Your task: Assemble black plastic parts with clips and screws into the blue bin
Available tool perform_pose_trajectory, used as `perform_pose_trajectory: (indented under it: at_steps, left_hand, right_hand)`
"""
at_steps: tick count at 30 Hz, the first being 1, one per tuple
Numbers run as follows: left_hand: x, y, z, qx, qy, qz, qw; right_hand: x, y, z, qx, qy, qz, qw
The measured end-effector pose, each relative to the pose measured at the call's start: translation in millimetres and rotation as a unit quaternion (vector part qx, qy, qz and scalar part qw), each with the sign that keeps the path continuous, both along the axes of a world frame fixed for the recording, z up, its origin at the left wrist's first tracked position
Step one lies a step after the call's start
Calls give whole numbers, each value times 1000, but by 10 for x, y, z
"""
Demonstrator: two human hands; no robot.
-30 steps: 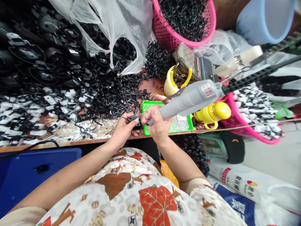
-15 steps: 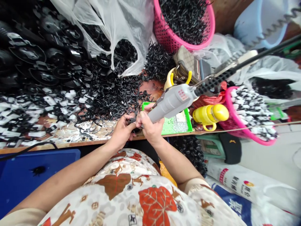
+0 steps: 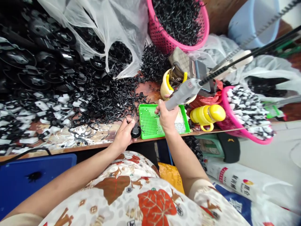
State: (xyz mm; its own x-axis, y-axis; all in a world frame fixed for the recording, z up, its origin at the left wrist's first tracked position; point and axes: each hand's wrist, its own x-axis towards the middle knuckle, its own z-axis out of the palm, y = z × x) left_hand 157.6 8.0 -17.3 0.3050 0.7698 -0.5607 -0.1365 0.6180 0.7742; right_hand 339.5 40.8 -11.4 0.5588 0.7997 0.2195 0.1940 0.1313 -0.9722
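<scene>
My left hand (image 3: pixel 123 135) is closed on a small round black plastic part (image 3: pixel 135 131) at the table's front edge. My right hand (image 3: pixel 166 117) grips a grey electric screwdriver (image 3: pixel 182 93) whose black cord runs up to the right. The driver's tip points down over a green perforated tray (image 3: pixel 150 123) that holds small silver screws (image 3: pixel 180 126) in its right corner. A heap of loose black plastic clips (image 3: pixel 110 97) lies just beyond my left hand.
Round black housings (image 3: pixel 37 66) and black-and-white parts (image 3: pixel 25 116) cover the left of the table. A pink basket (image 3: pixel 178 22) of black clips stands behind, another pink basket (image 3: pixel 246 116) at right. A yellow bottle (image 3: pixel 208 114), a cream cup (image 3: pixel 168 84) and a clear plastic bag (image 3: pixel 113 28) crowd the middle.
My right hand has carried the screwdriver away from the black part, rightwards and over the green tray. My left hand stays at the table edge with the part.
</scene>
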Motion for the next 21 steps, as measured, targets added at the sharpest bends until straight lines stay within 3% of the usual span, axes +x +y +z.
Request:
perform_pose_trajectory:
  at_steps: [15,21]
  left_hand:
    - [11,36,-26,6,8,-36,999]
    - [-2,29,-47,-1,13,-32,999]
  right_hand:
    - [-52,-47,42,6,11,24,1000]
    - [-178,-121,191,83,29,-2,996]
